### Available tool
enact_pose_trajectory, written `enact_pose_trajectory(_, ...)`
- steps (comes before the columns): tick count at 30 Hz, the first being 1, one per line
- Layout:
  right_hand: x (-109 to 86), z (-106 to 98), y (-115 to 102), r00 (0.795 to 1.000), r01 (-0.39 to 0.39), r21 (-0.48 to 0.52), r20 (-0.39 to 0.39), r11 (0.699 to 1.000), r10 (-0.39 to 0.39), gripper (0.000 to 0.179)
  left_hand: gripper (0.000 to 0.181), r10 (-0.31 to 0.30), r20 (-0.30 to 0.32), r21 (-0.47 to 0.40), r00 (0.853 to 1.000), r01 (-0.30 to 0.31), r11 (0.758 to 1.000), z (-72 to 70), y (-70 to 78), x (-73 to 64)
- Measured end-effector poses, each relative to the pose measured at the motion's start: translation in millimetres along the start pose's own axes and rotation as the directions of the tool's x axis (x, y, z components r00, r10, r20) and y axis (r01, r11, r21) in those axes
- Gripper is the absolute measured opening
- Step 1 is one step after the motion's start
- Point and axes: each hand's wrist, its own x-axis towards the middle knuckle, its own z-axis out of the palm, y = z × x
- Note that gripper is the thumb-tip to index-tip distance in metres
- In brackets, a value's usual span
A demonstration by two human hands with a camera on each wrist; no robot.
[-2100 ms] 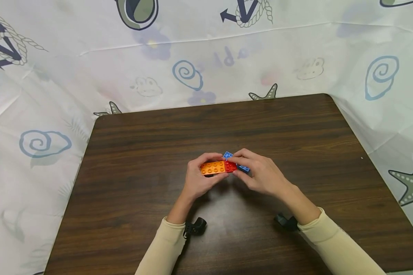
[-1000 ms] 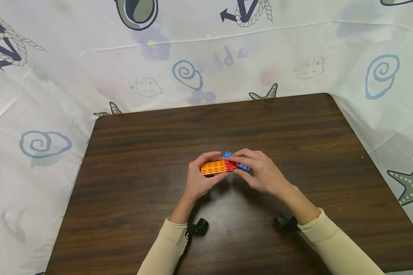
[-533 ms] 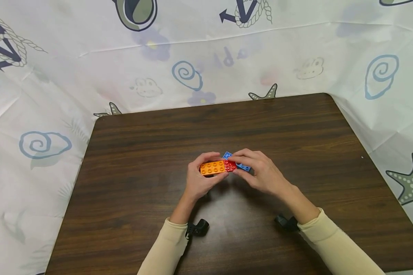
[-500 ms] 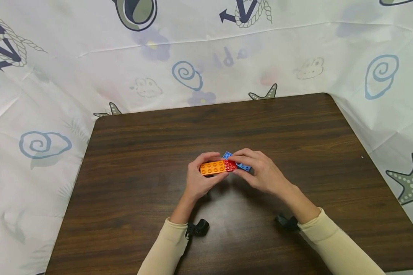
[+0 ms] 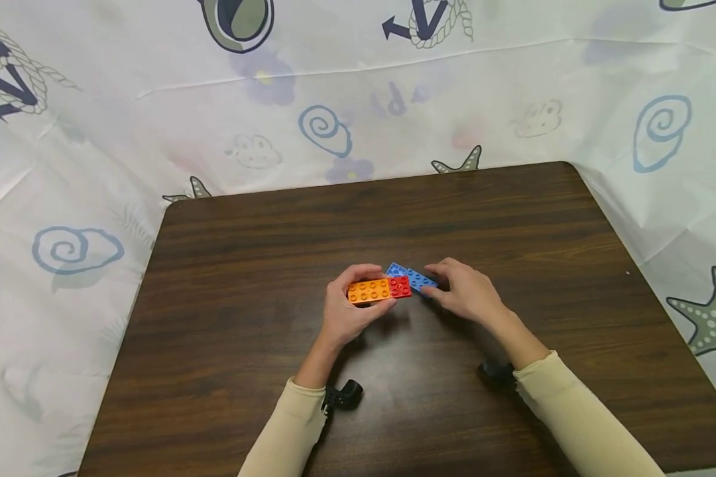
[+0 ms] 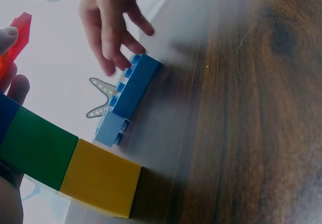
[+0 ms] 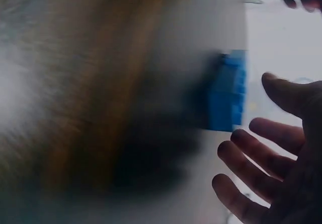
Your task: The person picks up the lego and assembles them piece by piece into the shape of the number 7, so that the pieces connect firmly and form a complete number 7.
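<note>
My left hand [image 5: 341, 317] grips a stack of toy building bricks between thumb and fingers. On top, an orange brick [image 5: 368, 291] lies end to end with a red brick [image 5: 400, 287]. Lower in the stack, the left wrist view shows a blue brick [image 6: 7, 114], a green brick [image 6: 41, 141] and a yellow brick [image 6: 100, 177]. Just behind, a long blue brick [image 5: 418, 279] and a lighter blue brick [image 5: 395, 269] lie on the table. My right hand [image 5: 470, 291] hovers beside the long blue brick, fingers spread and holding nothing in the right wrist view.
The dark wood-grain table [image 5: 262, 265] extends around both hands. A white patterned cloth [image 5: 364, 86] hangs behind it and along the sides. Each wrist carries a black camera mount, such as the left mount [image 5: 343, 395].
My right hand has let go of the red brick and moved right, to the blue brick. The left hand keeps its grip on the stack, almost still.
</note>
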Motion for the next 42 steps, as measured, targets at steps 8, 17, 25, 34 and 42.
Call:
enact_pose_trajectory(8, 5.0, 23, 1, 0.996, -0.071, -0.059, -0.049, 0.996, 0.068, 0.051, 0.048, -0.006, -0.003, -0.009, 1.000, 0.006, 1.000, -0.5, -0.9, -0.7)
enact_pose_trajectory(17, -4.3, -20, -8, 0.990, -0.064, 0.124, -0.117, 0.990, 0.079, 0.043, 0.050, 0.013, -0.003, 0.000, 1.000, -0.013, 1.000, -0.1, -1.4, -2.8)
enact_pose_trajectory(25, -20.9, -42, -54, 0.954, 0.297, 0.357, -0.159, 0.886, -0.255, 0.042, 0.058, 0.047, -0.003, -0.013, 0.999, -0.047, 0.999, -1.1, -3.0, -4.3)
enact_pose_trajectory(34, -24.6, -29, -70, 0.939, 0.343, 0.239, -0.121, 0.908, -0.323, 0.043, 0.063, 0.041, -0.024, 0.007, 0.999, -0.041, 0.999, -1.2, -4.3, -6.8)
enact_pose_trajectory(42, -23.0, -32, -71, 0.952, 0.305, 0.256, -0.086, 0.917, -0.293, 0.047, 0.059, 0.047, -0.010, -0.012, 0.999, -0.047, 0.999, -1.6, -2.4, -6.0)
